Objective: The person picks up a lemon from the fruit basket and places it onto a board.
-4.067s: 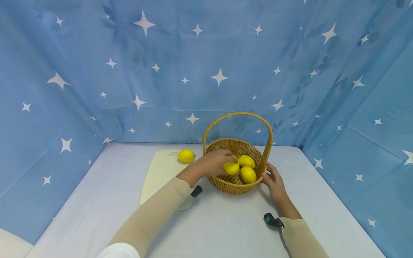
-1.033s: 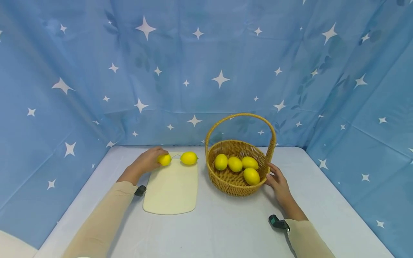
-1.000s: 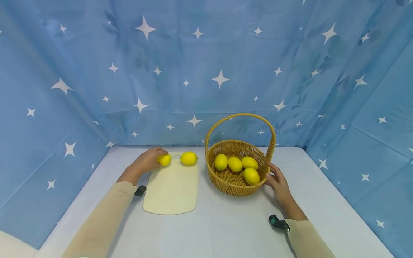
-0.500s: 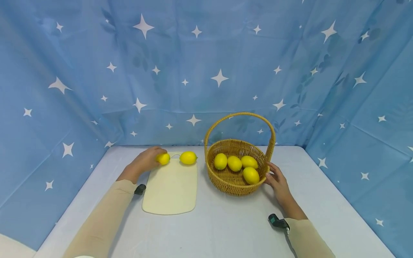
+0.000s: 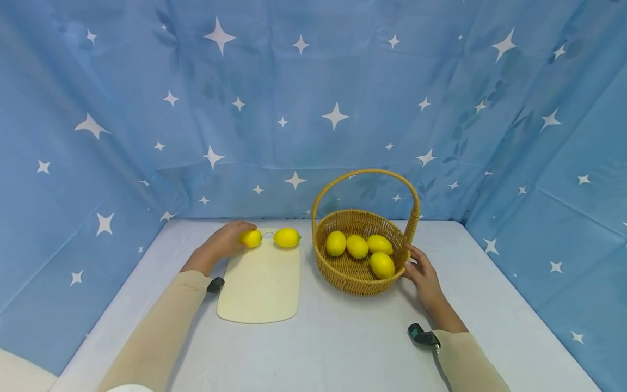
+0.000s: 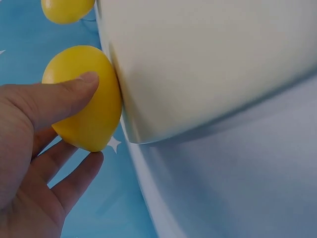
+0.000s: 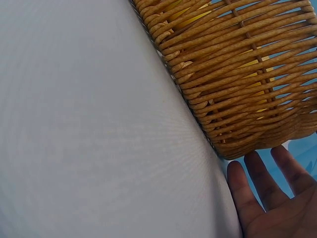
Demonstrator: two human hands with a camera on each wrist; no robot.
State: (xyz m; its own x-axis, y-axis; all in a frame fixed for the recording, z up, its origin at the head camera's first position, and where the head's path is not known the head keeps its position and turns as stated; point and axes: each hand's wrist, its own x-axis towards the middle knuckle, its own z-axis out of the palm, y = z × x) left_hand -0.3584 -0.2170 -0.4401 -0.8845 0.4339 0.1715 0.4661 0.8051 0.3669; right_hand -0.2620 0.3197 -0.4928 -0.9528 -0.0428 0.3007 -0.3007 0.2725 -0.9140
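At the far left corner of the cream cutting board, my left hand holds a yellow lemon. The left wrist view shows the thumb across this lemon and the fingers curled under it, its side against the board. A second lemon lies to its right at the board's far end. Several lemons sit in the wicker basket. My right hand touches the basket's right side near the rim. In the right wrist view its fingers are extended, tips against the weave.
An arched handle rises over the basket. The white-covered table extends in front of board and basket. A blue star-patterned curtain encloses the back and sides.
Since 4.1 s ago, my left hand has moved from the basket, where it held a lemon, left to the board. Over the last second both hands stay nearly still.
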